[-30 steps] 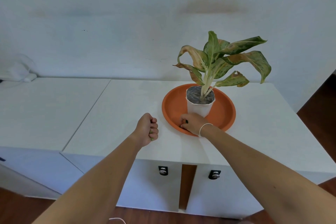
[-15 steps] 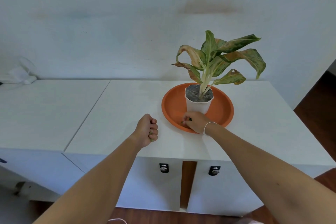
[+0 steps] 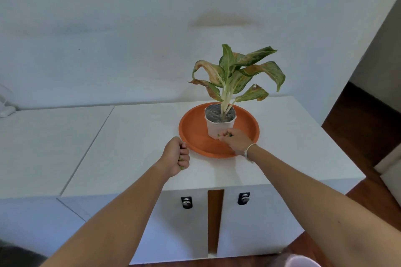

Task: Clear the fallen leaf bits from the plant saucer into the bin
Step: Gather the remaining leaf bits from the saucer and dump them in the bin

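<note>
White cabinet top [image 3: 141, 136] carries a round orange plastic saucer [image 3: 195, 134] with a white potted plant [image 3: 220, 123]. Small green leaf bits [image 3: 229, 135] sit right at the right hand [image 3: 235, 141] fingertips, against the pot's base; those fingers pinch them. Just left of the saucer rim, the left hand [image 3: 175, 158] is clenched, green scraps [image 3: 181, 167] peeking between its fingers.

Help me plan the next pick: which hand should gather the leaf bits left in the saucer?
Probably the right hand: it is already inside the orange saucer, pinching green bits by the white pot. The left hand is a closed fist outside the rim.
</note>
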`<state>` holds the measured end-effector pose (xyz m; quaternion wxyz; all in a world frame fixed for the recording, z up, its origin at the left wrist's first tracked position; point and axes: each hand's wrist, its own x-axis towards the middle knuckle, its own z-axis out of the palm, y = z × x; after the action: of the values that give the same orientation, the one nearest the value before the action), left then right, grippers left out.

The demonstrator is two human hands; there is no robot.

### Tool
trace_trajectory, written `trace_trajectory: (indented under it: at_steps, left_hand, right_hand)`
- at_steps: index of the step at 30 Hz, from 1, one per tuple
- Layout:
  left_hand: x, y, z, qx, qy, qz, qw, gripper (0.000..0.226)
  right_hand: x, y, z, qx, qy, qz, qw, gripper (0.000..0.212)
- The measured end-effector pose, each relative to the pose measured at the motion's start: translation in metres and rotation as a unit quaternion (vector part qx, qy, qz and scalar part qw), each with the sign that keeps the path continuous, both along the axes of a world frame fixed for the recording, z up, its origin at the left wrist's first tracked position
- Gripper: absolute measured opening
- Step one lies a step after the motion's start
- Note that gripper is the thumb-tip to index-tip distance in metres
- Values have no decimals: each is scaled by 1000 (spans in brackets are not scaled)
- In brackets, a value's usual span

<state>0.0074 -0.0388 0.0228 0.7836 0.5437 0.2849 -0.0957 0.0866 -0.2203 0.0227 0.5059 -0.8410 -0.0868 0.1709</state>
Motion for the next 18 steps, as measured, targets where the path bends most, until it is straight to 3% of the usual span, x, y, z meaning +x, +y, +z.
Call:
trace_trajectory:
  at_steps: [6, 18]
  left_hand:
    - [13, -39, 5, -19, -9, -64, 998, 23]
    - [24, -182, -4, -41, 11, -265, 963, 24]
  right_hand:
    - [-15, -40, 6, 101, 88, -81, 988, 26]
    - [-72, -190, -12, 145, 100, -275, 945, 24]
